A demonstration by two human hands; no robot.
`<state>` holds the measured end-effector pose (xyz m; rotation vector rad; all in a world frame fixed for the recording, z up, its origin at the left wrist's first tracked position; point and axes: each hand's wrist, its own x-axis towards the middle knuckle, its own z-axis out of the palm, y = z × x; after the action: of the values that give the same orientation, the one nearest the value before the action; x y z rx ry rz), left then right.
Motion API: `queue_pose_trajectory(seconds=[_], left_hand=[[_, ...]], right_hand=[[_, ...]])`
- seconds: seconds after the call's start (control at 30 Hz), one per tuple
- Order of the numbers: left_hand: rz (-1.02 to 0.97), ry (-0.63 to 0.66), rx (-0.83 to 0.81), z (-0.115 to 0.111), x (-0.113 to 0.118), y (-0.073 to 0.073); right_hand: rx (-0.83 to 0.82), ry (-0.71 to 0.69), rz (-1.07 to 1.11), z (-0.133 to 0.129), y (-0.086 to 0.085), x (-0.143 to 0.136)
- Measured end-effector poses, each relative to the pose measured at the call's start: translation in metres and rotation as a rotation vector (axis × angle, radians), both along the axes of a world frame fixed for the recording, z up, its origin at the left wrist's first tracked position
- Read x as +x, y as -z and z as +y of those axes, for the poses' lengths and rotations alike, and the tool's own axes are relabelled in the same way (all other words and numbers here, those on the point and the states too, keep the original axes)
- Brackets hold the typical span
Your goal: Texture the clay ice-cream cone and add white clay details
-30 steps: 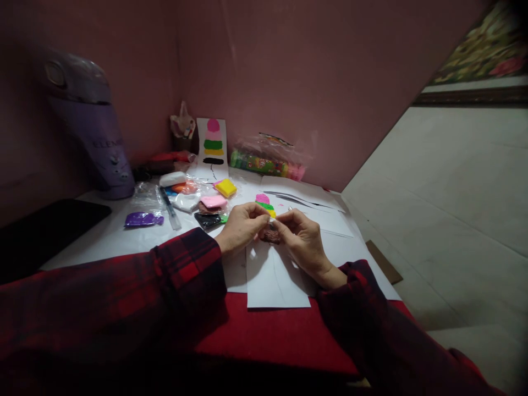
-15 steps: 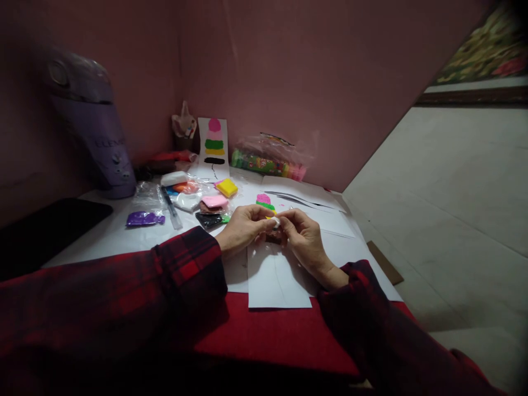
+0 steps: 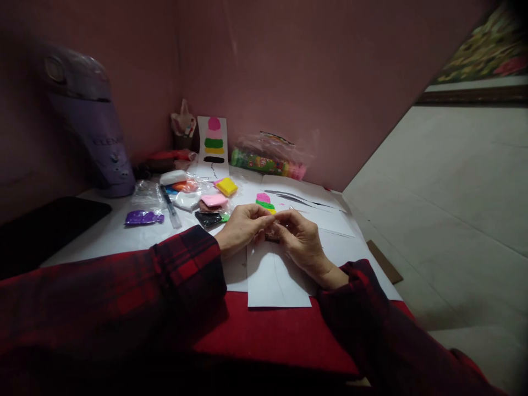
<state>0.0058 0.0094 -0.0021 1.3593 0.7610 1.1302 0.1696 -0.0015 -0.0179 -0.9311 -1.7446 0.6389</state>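
My left hand [image 3: 246,226] and my right hand [image 3: 302,237] meet fingertip to fingertip above a white paper sheet [image 3: 275,280]. Both are closed in a pinch, and the small bit of white clay between them is almost wholly hidden by the fingers. Just beyond the fingertips, a clay picture [image 3: 264,203] with pink, green and yellow bands lies on the sheet. Under the hands a dark brown patch [image 3: 272,238] partly shows. Left of my left hand lie packs of black clay [image 3: 209,219], pink clay [image 3: 215,201] and yellow clay [image 3: 226,186].
A card with coloured bands [image 3: 213,147] leans at the back, beside a bag of clay sticks [image 3: 268,161]. A pen [image 3: 170,208], purple clay [image 3: 144,218], a purple bottle [image 3: 93,121] and a dark flat object [image 3: 53,228] are on the left. Red cloth [image 3: 272,335] covers the front edge.
The fingertips have drawn closer together, and the white clay that showed between them is now mostly covered. My right hand's fingers have curled slightly; the arms have barely moved.
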Motion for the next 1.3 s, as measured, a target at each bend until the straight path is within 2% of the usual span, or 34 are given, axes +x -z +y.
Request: queue_pose_trajectory(seconds=[0.23, 0.5, 0.6, 0.7, 0.9, 1.1, 1.3], left_hand=[[0.019, -0.006, -0.026, 0.0003, 0.0011, -0.0021], [-0.034, -0.221, -0.015, 0.0004, 0.0056, -0.0055], [-0.085, -0.248, 0.005, 0.0016, 0.0026, -0.0045], [-0.102, -0.167, 0.009, 0.0017, 0.0008, -0.0030], [-0.029, 0.063, -0.002, 0.0005, 0.0017, 0.0018], [0.013, 0.041, 0.024, 0.0018, -0.0001, 0.0036], [0.037, 0.076, 0.028, 0.0020, -0.0011, 0.0029]], right_hand=[[0.051, 0.056, -0.070, 0.0003, -0.0001, 0.0017], [0.025, 0.180, 0.050, 0.0029, -0.0024, 0.0007], [-0.008, 0.229, 0.090, 0.0052, -0.0035, 0.0019], [-0.064, 0.205, 0.134, 0.0061, -0.0038, 0.0022], [-0.055, 0.040, 0.103, 0.0035, -0.0001, 0.0008], [-0.071, -0.052, 0.097, 0.0021, 0.0005, 0.0020], [-0.030, 0.002, 0.049, 0.0043, 0.0041, 0.0032]])
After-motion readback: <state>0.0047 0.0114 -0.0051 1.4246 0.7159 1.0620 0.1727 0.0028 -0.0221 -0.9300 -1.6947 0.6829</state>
